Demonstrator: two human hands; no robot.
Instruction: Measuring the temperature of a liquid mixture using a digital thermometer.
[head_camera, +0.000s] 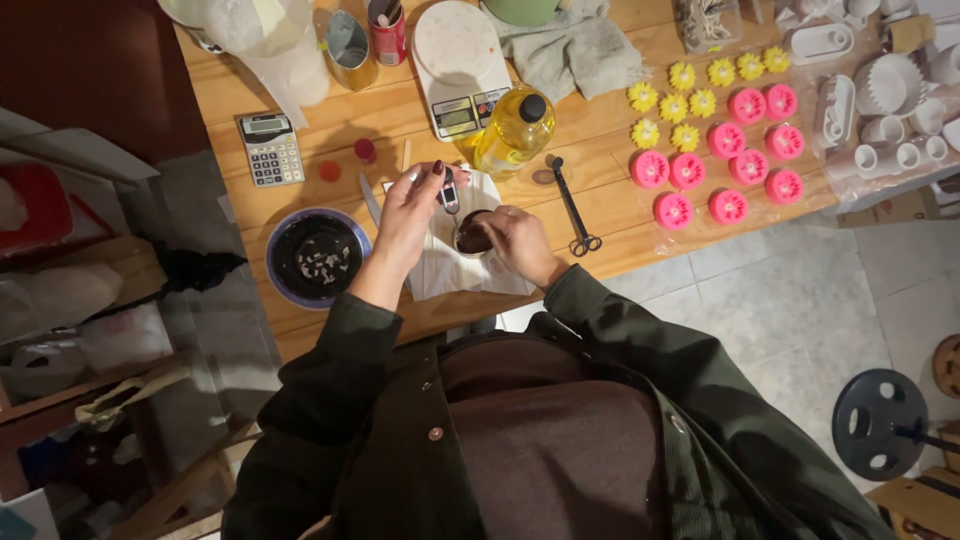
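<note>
Small cup (473, 238) of dark liquid, sitting on a white paper towel (452, 268) on the wooden counter (300, 100), gripped at its right rim by the right hand (515, 240). Left hand (410, 215) closed around a probe thermometer (450, 190), tip dipped into the cup. Left of that hand, a dark bowl (317, 257) with pale chunks. Just beyond the hands, a bottle of yellow oil (513, 130); right of the right hand, black scissors (574, 208).
</note>
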